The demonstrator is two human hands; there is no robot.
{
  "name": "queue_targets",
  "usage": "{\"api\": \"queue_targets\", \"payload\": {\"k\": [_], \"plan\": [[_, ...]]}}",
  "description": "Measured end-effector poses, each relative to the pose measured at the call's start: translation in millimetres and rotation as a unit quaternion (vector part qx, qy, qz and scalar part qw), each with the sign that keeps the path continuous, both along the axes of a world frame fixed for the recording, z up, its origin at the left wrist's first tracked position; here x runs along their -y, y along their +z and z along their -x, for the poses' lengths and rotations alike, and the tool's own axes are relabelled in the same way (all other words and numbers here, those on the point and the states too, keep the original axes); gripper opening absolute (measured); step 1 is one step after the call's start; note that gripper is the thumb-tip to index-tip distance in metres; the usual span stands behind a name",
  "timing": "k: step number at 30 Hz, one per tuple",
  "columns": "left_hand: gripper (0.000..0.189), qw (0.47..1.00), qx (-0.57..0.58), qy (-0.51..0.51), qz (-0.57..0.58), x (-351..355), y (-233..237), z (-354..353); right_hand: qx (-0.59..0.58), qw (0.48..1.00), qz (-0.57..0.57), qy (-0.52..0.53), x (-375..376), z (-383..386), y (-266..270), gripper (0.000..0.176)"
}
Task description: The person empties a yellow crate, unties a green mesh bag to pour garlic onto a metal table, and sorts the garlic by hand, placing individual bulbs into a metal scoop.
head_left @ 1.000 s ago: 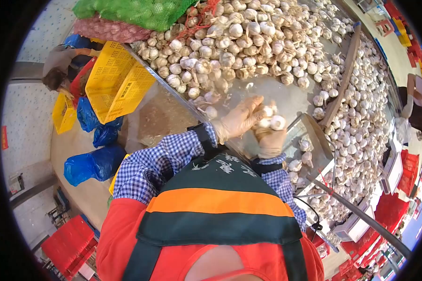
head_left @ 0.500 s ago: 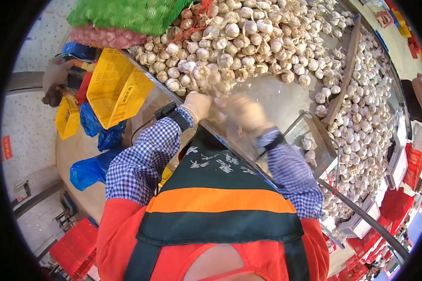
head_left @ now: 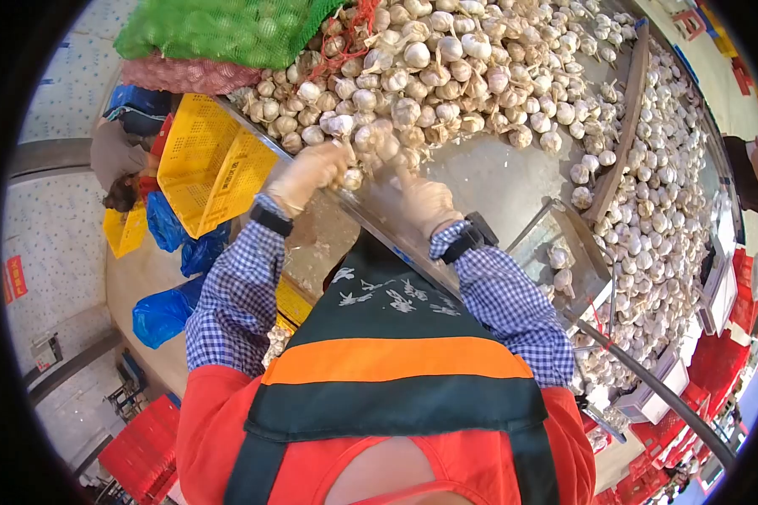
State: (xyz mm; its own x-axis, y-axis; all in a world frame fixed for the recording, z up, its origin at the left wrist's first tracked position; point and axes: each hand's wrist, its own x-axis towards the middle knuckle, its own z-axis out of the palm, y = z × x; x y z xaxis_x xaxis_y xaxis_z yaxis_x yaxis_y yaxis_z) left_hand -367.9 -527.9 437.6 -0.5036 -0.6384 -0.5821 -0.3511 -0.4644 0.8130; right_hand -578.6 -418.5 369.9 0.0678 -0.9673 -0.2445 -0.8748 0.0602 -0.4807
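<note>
My left hand (head_left: 310, 175), in a pale glove, is closed at the fingertips around a garlic bulb (head_left: 352, 178) by the metal table's near edge. To its right, my gloved right hand (head_left: 427, 202) reaches over the tabletop with a finger stretched toward the near edge of the heap of garlic bulbs (head_left: 446, 76). Nothing shows in its grasp, though its curled fingers are partly hidden. Loose bulbs (head_left: 377, 141) lie between and just beyond both hands, slightly blurred.
A yellow crate (head_left: 198, 168) stands left of the table (head_left: 497, 181), near blue bags (head_left: 164, 316). Green netting (head_left: 219, 29) full of bulbs lies at the back left. A metal scoop (head_left: 577, 261) with a few bulbs sits right. Another person (head_left: 118, 160) bends at far left.
My left hand has moved left and outward past the table edge with a bulb at its fingertips. My right hand, blurred before, has slowed and sits slightly further left.
</note>
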Motion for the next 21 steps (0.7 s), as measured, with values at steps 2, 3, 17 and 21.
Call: {"api": "queue_targets", "payload": {"k": [2,3,17,21], "plan": [[0.028,0.926,0.223,-0.188,0.240,-11.7,0.3,29.4,0.001,1.000,-0.016,0.016,8.3,6.2,-10.7,0.032],[0.032,0.718,0.413,-0.347,0.441,-17.5,-1.0,39.4,0.000,0.999,-0.036,0.034,7.8,10.0,-10.7,0.034],[0.047,0.979,-0.088,-0.181,0.041,-38.0,-8.7,53.7,0.791,0.514,-0.059,-0.328,-82.0,131.3,54.3,0.036],[0.049,0.964,-0.218,-0.095,-0.116,-56.6,2.5,63.6,0.845,0.326,0.250,-0.342,-98.7,262.0,85.4,0.033]]}}
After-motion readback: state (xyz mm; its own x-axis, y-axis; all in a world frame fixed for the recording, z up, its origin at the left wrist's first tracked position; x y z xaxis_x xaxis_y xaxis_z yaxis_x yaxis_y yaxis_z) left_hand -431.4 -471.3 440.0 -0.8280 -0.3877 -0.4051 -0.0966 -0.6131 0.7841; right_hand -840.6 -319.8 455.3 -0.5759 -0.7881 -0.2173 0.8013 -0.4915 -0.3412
